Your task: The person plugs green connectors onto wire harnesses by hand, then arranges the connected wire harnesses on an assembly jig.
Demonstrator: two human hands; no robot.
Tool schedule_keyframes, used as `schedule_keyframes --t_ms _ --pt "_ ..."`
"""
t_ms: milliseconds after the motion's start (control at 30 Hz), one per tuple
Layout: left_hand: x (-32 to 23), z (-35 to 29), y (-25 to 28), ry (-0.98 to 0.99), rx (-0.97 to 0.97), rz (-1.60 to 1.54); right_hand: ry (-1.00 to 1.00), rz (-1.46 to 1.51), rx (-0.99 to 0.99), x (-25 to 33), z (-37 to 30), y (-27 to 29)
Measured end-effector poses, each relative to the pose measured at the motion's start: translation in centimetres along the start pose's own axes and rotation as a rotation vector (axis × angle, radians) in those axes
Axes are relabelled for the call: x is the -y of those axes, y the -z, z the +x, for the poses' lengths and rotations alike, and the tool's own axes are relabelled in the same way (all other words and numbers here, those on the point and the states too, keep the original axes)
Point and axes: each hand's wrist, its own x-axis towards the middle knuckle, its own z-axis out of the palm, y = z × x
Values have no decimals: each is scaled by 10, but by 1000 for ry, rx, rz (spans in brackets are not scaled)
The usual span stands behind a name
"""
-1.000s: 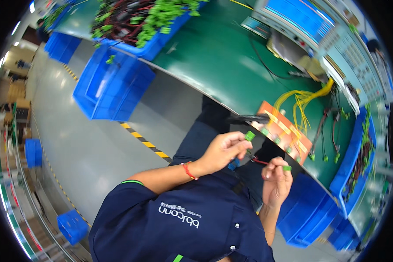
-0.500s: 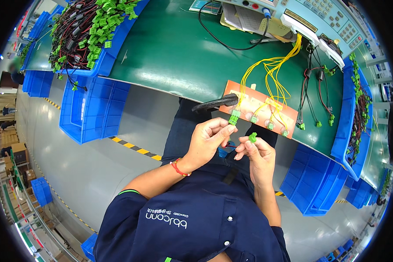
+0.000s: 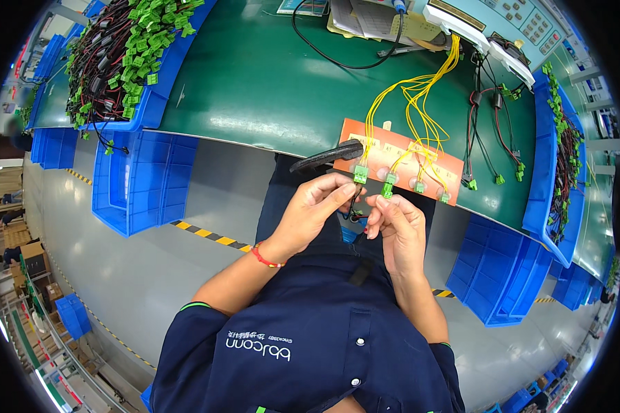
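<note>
Instrument (image 3: 527,24) cut off above, cable bin (image 3: 164,81) cropped at top, dark wires (image 3: 357,215) perhaps part-hidden

Papers (image 3: 357,24), black cable (image 3: 355,67) on green surface (image 3: 248,89); blue crates (image 3: 151,182) below; striped tape (image 3: 213,236) on grey floor (image 3: 134,258).

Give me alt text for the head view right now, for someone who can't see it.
The right hand pinches a green connector, while the left hand is at another, both along the near edge of an orange board with yellow wires. It lies at a green bench's edge, between blue bins of green-ended cables.
</note>
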Motion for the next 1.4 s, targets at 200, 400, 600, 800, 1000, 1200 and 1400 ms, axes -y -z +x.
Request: schedule_keyframes --t_ms 200,400,600,800,1000,1200,1400 --pt "26 -20 17 39 -5 187 -23 81 -9 4 4 -2" --pt "38 -20 15 67 272 401 -76 115 88 4 12 7" --pt "33 -13 -1 82 315 254 10 -363 13 1 -6 55" --pt "50 -20 5 79 410 150 -315 -247 31 -24 -30 70" --pt "33 -25 -3 209 467 63 -9 30 -224 -18 -20 77" --pt "22 -22 1 335 538 111 122 -257 -116 1 -25 47" --pt "21 -23 0 386 546 164 233 -305 -143 2 -19 27"
